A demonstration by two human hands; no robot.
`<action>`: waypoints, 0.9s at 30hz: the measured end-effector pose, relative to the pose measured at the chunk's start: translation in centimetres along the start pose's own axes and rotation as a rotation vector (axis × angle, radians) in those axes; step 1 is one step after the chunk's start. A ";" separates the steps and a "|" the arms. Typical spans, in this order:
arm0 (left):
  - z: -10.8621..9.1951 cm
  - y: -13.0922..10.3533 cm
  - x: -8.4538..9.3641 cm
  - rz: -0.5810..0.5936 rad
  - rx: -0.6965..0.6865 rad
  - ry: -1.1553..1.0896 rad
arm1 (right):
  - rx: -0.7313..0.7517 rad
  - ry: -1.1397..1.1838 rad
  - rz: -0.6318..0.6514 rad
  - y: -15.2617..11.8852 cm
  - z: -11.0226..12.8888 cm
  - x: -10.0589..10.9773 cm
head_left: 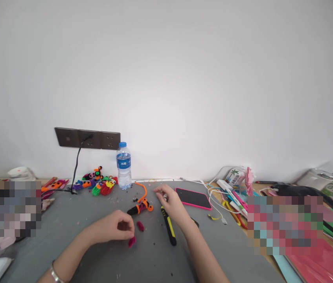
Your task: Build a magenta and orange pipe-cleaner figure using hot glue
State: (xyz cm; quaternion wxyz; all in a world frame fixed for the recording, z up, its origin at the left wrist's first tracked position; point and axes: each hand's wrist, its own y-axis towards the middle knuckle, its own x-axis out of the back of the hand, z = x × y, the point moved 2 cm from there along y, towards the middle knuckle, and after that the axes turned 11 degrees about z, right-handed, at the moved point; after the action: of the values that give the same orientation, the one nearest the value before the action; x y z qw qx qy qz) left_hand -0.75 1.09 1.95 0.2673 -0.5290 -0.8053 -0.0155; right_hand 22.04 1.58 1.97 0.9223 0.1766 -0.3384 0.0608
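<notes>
My left hand (114, 226) pinches a small fuzzy magenta piece (131, 241) between thumb and fingertips, just above the grey mat. A second magenta piece (140, 226) lies beside it. Beyond that is a figure of orange and black fuzzy stems (141, 206), with one orange stem (143, 190) curving up from it. My right hand (168, 198) is to the right of the figure, fingers curled together over the mat; what they hold, if anything, is hidden. Below its fingers lies a black-and-yellow handle (168, 226) of a tool, whose head the hand covers.
A water bottle (124, 167) stands by the wall near several colourful fuzzy-stem figures (104, 184). A pink-edged phone (192, 198) and white cables (218, 202) lie to the right. Small dark bits dot the grey mat (101, 261). Packets and coloured sheets (316, 259) crowd the right side.
</notes>
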 end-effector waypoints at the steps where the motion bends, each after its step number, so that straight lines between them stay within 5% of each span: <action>1: 0.1 0.0 -0.1 0.033 0.004 0.002 | 0.011 -0.010 0.008 0.0 0.2 -0.5; 7: 0.9 0.4 -1.0 0.047 0.003 0.071 | 0.078 -0.066 0.160 -0.4 1.6 -3.3; 12: 0.7 0.2 -0.5 -0.005 -0.019 0.105 | 0.084 -0.068 0.229 -0.7 2.0 -3.7; 21: 1.7 0.0 2.3 -0.585 0.029 0.171 | 0.067 -0.006 0.272 -0.7 2.3 -3.6; 27: 2.6 0.6 0.9 -0.495 0.034 0.264 | 0.042 0.013 0.241 -0.6 2.8 -2.7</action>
State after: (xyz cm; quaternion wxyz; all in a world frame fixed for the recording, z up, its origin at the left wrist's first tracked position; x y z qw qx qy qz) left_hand -1.60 2.88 0.00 0.3670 -0.3052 -0.8682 -0.1357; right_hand 18.42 -0.02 2.07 0.9066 0.1536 -0.3499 0.1793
